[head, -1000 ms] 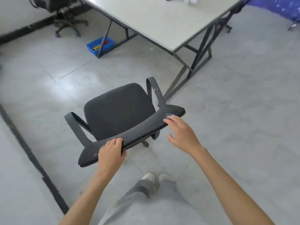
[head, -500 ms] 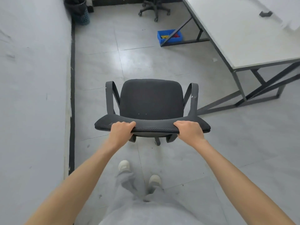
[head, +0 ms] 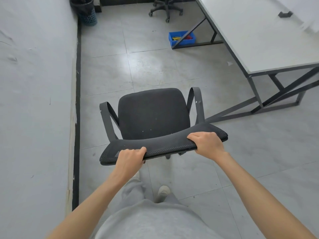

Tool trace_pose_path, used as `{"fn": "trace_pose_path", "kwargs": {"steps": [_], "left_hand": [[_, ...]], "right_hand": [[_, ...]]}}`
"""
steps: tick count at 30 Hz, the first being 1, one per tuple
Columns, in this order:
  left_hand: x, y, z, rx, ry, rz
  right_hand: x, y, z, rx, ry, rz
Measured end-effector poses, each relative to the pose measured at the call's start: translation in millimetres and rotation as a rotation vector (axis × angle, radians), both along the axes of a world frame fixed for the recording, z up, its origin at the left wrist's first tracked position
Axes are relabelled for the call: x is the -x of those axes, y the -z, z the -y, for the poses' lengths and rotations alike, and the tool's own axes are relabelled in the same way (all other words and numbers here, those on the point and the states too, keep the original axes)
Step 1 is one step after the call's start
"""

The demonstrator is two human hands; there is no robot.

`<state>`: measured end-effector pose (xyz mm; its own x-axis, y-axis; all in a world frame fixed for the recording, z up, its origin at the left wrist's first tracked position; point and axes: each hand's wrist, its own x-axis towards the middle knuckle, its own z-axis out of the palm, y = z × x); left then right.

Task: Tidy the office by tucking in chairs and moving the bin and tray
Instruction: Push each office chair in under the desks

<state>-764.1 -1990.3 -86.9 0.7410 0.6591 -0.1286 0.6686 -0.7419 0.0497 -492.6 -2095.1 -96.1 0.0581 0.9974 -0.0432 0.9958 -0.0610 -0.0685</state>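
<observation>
Nearest to me: grey trousers (head: 155, 219) and one pale shoe (head: 163, 190) on the tiled floor (head: 151, 69), both bare forearms reaching forward. My left hand (head: 129, 158) grips the top edge of the chair (head: 153, 114) backrest near its left end, fingers curled over the front of the mesh edge and pressed together, thumb side showing on top. My right hand (head: 206, 143) grips the same edge near its right end, knuckles up, fingers wrapped over the rim and close together; fingertips hidden under the edge, so can't tell how far they wrap.

Just beyond the fingers: black seat pad, an armrest loop on each side of it. Chair stands on open floor, seat facing away from me, backrest edge tilted with the right end farther from me. It is not under the table (head: 255, 40); the table corner sits ahead and right of my right fingers, well apart from the chair.

Left of my left fingers: grey wall (head: 34, 100) with a dark skirting strip.

Farther ahead: blue tray (head: 181, 37) on the floor at the table's leg frame, something yellow and red inside. Far past it, the wheeled base of a second chair (head: 165, 9). Far left corner, against the wall: bin (head: 84, 10) with a black liner.

On the tabletop far right, a small dark object (head: 285, 14), too small to identify.
</observation>
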Motion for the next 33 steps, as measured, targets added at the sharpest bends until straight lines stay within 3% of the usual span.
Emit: {"fn": "trace_pose_path", "kwargs": {"steps": [9, 14, 23, 33], "left_hand": [[-35, 7, 9, 0.078, 0.019, 0.059], [-10, 12, -26, 0.026, 0.037, 0.111], [62, 15, -161, -0.050, 0.103, 0.108], [117, 12, -381, -0.035, 0.382, 0.081]], "right_hand": [[-46, -5, -23, 0.070, -0.028, 0.001], [-21, 3, -52, 0.018, -0.025, -0.052], [81, 17, -141, -0.015, 0.224, -0.058], [208, 24, -275, 0.000, 0.583, -0.007]]}}
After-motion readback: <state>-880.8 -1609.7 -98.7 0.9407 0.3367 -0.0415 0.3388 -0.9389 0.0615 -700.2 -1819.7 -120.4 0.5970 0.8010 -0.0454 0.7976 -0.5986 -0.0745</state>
